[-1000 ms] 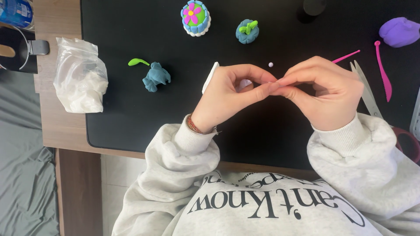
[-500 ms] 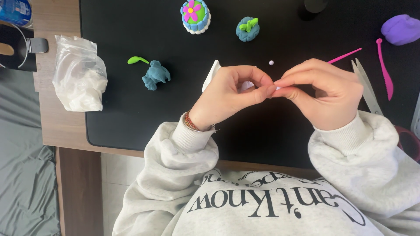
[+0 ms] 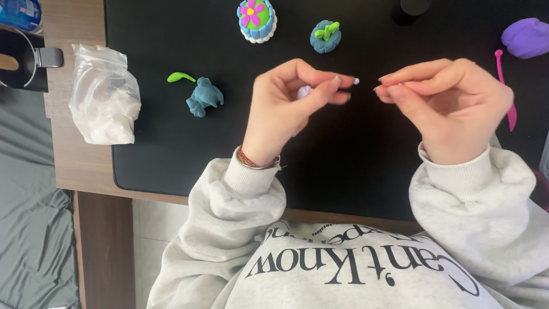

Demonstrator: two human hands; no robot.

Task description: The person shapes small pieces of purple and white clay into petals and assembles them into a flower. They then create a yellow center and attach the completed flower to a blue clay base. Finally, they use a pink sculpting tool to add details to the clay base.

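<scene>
In the head view, a crumpled clear plastic bag (image 3: 104, 97) of white material is seen at the left, lying across the edge of the black mat (image 3: 171, 154) and the wooden desk (image 3: 68, 154). A blue-labelled package (image 3: 20, 12) is cut off at the top left corner.

A small pale lilac lump of clay (image 3: 304, 91) is pinched in the left hand (image 3: 289, 106), between thumb and curled fingers, over the middle of the mat (too little of the lump shows for a long axis to be told). A tiny white clay ball (image 3: 356, 81) sits just off that hand's fingertips, in the gap between the two hands.

The left hand is raised with the wrist bent, its fingers pointing right. The right hand (image 3: 449, 103) is held opposite, its fingertips pressed together and pointing left; whether anything is held there cannot be told.

Further up the mat, a teal clay figure (image 3: 204, 96), a green clay curl (image 3: 180, 76), a flower-topped clay cake (image 3: 257, 19), a teal ball with a green sprout (image 3: 325, 35), a purple clay lump (image 3: 526, 37) and a pink modelling tool (image 3: 505, 86) are laid out.
</scene>
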